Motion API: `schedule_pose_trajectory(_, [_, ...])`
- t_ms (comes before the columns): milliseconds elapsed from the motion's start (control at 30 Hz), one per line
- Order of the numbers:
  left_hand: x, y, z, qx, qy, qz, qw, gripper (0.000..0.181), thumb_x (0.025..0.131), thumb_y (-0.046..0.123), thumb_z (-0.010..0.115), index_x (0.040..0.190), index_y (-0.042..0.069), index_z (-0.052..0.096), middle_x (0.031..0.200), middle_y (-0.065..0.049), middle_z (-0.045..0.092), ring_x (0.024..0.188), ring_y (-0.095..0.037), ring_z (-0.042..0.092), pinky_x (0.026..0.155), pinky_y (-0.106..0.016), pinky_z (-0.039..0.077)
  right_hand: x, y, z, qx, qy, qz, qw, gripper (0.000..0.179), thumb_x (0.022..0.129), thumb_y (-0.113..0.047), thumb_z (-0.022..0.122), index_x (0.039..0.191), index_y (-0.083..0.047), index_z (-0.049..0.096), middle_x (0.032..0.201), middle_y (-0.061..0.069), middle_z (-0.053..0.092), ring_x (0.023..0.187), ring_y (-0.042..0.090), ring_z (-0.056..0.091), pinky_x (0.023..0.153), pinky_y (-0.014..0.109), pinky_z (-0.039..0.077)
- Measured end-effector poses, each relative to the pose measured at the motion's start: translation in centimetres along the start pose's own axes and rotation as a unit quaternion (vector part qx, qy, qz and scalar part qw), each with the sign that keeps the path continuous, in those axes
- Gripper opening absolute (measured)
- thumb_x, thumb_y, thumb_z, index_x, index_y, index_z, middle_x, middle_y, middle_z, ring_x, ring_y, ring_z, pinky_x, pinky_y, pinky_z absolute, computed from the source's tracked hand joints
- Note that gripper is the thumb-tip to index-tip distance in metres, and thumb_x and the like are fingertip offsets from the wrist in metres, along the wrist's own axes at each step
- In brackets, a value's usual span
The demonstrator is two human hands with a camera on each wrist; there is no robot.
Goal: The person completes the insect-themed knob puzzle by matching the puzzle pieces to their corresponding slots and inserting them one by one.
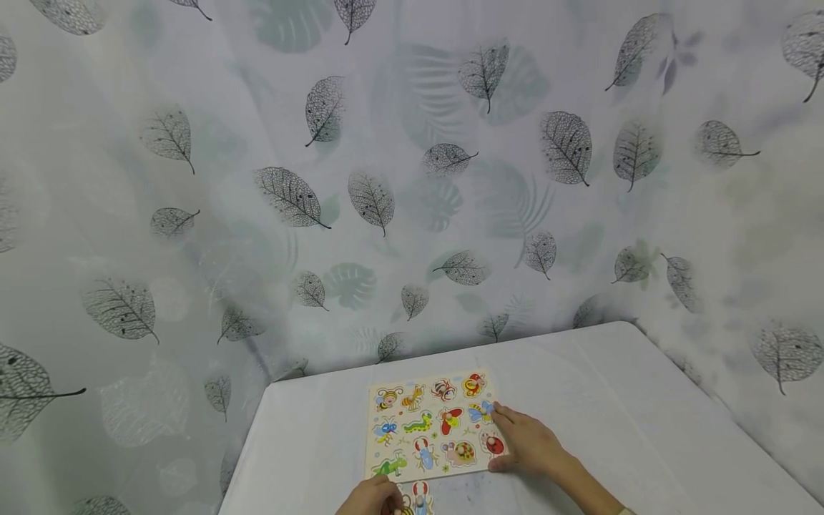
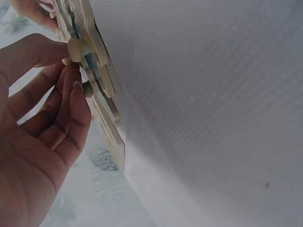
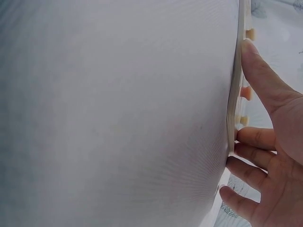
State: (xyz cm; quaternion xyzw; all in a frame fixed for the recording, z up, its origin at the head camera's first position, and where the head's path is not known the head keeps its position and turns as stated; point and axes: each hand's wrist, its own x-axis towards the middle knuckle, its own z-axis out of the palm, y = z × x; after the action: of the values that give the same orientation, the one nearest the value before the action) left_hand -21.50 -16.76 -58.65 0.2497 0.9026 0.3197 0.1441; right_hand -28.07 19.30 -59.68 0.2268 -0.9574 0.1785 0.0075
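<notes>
A wooden peg puzzle board (image 1: 438, 425) with colourful insects lies on the white table. Just in front of its near edge are a loose blue-and-red beetle piece (image 1: 421, 498) and a bee piece (image 1: 407, 505), the latter partly covered by my left hand (image 1: 372, 496). In the left wrist view, thumb and curled fingers pinch at a round wooden knob (image 2: 78, 49), with a second knob (image 2: 88, 89) beside a fingertip. My right hand (image 1: 531, 445) rests against the board's right side, its fingers (image 3: 255, 138) extended and spread along the edge.
The white table (image 1: 599, 400) extends to both sides of the board. A leaf-patterned curtain (image 1: 412, 179) hangs behind the table and round its sides. Several wooden knobs (image 3: 245, 92) stick up from the board near my right hand.
</notes>
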Motion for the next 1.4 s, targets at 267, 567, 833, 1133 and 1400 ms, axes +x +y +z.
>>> schedule_pose_trajectory(267, [0.0, 0.1, -0.2, -0.03, 0.009, 0.0, 0.9995, 0.01, 0.091, 0.013, 0.076, 0.086, 0.006, 0.07, 0.079, 0.014, 0.052, 0.068, 0.002, 0.051, 0.063, -0.02, 0.05, 0.1, -0.2, -0.4, 0.008, -0.008, 0.018, 0.9998, 0.106, 0.071, -0.061, 0.087, 0.147, 0.005, 0.054, 0.157, 0.021, 0.048, 0.142, 0.042, 0.049, 0.112, 0.058, 0.042])
schedule_pose_trajectory(567, [0.0, 0.3, -0.9, -0.021, 0.047, 0.037, 0.998, 0.008, 0.089, 0.008, 0.08, 0.088, 0.009, 0.072, 0.084, 0.014, 0.055, 0.072, 0.004, 0.054, 0.063, -0.019, 0.053, 0.1, -0.1, -0.3, 0.004, -0.007, 0.011, 0.9999, 0.106, 0.071, -0.063, 0.086, 0.147, 0.005, 0.054, 0.157, 0.021, 0.048, 0.141, 0.041, 0.049, 0.111, 0.058, 0.043])
schedule_pose_trajectory(833, [0.4, -0.1, -2.0, 0.009, 0.096, 0.09, 0.9912, 0.012, 0.088, 0.007, 0.08, 0.09, 0.013, 0.07, 0.083, 0.013, 0.057, 0.072, 0.005, 0.053, 0.061, -0.018, 0.052, -0.1, 0.0, -0.2, 0.003, 0.003, -0.002, 1.0, 0.106, 0.071, -0.062, 0.086, 0.146, 0.006, 0.054, 0.156, 0.023, 0.049, 0.14, 0.043, 0.05, 0.11, 0.059, 0.044])
schedule_pose_trajectory(1133, [0.9, 0.4, -3.5, 0.016, 0.122, 0.056, 0.9908, 0.012, 0.09, 0.008, 0.077, 0.089, 0.015, 0.068, 0.085, 0.011, 0.06, 0.072, 0.0, 0.055, 0.063, -0.02, 0.052, -0.1, 0.1, -0.1, -0.006, 0.0, -0.004, 1.0, 0.106, 0.073, -0.065, 0.084, 0.147, 0.005, 0.054, 0.156, 0.022, 0.049, 0.141, 0.04, 0.05, 0.111, 0.057, 0.044])
schedule_pose_trajectory(1400, [1.3, 0.2, -4.0, 0.069, 0.166, 0.038, 0.9829, 0.016, 0.088, 0.013, 0.082, 0.087, 0.02, 0.068, 0.082, 0.013, 0.058, 0.072, 0.0, 0.054, 0.062, -0.021, 0.049, 0.0, -0.1, -0.1, -0.002, 0.001, -0.006, 1.0, 0.107, 0.071, -0.063, 0.086, 0.146, 0.006, 0.054, 0.156, 0.022, 0.049, 0.14, 0.041, 0.051, 0.11, 0.058, 0.045])
